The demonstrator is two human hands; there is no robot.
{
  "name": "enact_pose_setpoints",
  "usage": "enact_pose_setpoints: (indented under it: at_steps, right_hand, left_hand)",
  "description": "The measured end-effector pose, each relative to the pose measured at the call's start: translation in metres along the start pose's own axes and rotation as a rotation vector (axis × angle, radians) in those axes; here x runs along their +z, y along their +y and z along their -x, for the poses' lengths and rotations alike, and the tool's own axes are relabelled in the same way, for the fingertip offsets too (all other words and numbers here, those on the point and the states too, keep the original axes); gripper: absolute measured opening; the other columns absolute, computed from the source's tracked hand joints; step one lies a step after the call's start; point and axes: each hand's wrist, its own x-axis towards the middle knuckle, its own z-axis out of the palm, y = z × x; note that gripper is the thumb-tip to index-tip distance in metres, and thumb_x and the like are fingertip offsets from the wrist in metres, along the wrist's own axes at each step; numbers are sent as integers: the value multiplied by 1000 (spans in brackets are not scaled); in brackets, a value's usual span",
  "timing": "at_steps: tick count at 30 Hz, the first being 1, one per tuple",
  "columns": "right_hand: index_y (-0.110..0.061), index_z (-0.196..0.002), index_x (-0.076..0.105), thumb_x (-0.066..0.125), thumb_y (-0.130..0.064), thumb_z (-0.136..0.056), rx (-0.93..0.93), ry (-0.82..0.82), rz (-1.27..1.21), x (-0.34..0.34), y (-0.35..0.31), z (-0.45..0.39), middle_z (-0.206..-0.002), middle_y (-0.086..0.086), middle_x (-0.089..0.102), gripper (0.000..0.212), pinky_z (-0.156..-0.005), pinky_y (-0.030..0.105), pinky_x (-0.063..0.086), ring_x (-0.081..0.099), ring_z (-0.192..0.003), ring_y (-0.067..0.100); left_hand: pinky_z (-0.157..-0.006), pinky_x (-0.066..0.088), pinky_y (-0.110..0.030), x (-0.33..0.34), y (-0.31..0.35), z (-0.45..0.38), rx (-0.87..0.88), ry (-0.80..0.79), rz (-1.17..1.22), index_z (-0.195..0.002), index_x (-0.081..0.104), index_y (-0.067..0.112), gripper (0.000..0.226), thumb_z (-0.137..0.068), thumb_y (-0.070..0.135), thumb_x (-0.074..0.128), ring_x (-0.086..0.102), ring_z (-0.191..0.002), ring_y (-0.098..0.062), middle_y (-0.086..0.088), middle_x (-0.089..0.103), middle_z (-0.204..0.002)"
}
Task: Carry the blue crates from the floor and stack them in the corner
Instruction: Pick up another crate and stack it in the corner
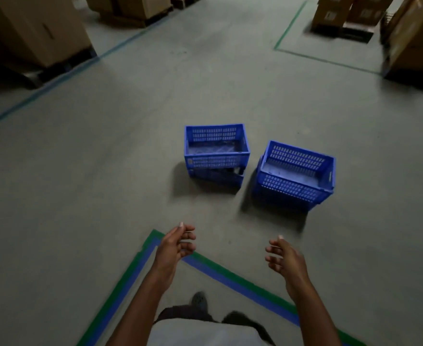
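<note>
Two blue slotted plastic crates stand on the grey concrete floor ahead of me. The left crate (pixel 216 156) appears to sit on another crate beneath it, and looks empty. The right crate (pixel 295 174) is turned at an angle and also seems nested on a lower one. My left hand (pixel 178 243) and my right hand (pixel 284 258) are held out in front of me, short of the crates, palms facing each other, fingers loosely curled and holding nothing.
Green and blue floor tape (pixel 220 268) forms a corner just under my hands. Stacked cardboard boxes on pallets stand at the far left (pixel 30 28), back (pixel 130 6) and far right (pixel 415 38). Another green tape outline (pixel 290 28) marks the floor at the back right.
</note>
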Motion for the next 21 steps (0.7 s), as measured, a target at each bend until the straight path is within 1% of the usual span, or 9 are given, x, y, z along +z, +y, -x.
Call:
enact_pose_setpoints:
  at_steps: [3, 5, 10, 12, 15, 19, 21]
  right_hand:
    - [-7, -103, 70, 54, -40, -101, -35, 14, -21, 36, -42, -28, -88, 11, 73, 37, -67, 36, 53, 66, -73, 26]
    - [-8, -102, 71, 54, -40, -101, -51, 21, -24, 56, -62, -50, -88, 11, 73, 36, -68, 37, 53, 66, -74, 27]
    - [-10, -101, 71, 54, -38, -101, 0, 14, 30, 102, -95, -125, -89, 13, 74, 34, -69, 39, 53, 67, -73, 29]
    - [-10, -101, 71, 54, -37, -101, 18, 2, 51, 120, -110, -174, -90, 15, 74, 32, -68, 39, 53, 67, -72, 29]
    - [-8, -100, 69, 53, -32, -102, 15, -14, 113, 150, -144, -257, -87, 16, 71, 29, -60, 32, 49, 63, -67, 25]
    - [-8, -94, 67, 58, -28, -99, 42, -76, 219, 192, -181, -381, -72, 8, 62, 22, -46, 24, 39, 53, -51, 15]
    - [-11, -91, 66, 60, -31, -97, 82, -95, 311, 211, -186, -446, -73, 7, 62, 21, -47, 24, 39, 53, -52, 15]
  left_hand:
    - [-66, 49, -31, 2, 46, -51, 5, 5, -40, -102, 70, 9, 35, -103, 36, 49, 61, -63, -17, -7, 68, -83]
    - [-65, 49, -31, 6, 65, -85, -4, -5, -45, -102, 70, 8, 35, -103, 36, 50, 60, -62, -17, -7, 67, -82]
    - [-60, 49, -29, 18, 83, -174, -125, 6, -25, -103, 70, 7, 35, -102, 36, 51, 60, -61, -18, -7, 67, -81]
    - [-60, 49, -29, 22, 87, -217, -156, 25, -31, -103, 70, 7, 35, -102, 36, 51, 60, -61, -18, -7, 67, -81]
    - [-59, 48, -29, 28, 106, -288, -171, 69, -50, -104, 69, 7, 35, -103, 36, 50, 59, -60, -18, -6, 66, -82]
    - [-55, 47, -26, 34, 126, -396, -214, 109, -86, -103, 67, 6, 34, -104, 34, 48, 59, -53, -15, -5, 65, -77]
    - [-53, 47, -25, 35, 127, -457, -250, 107, -127, -102, 67, 6, 34, -104, 34, 48, 58, -51, -15, -6, 64, -76]
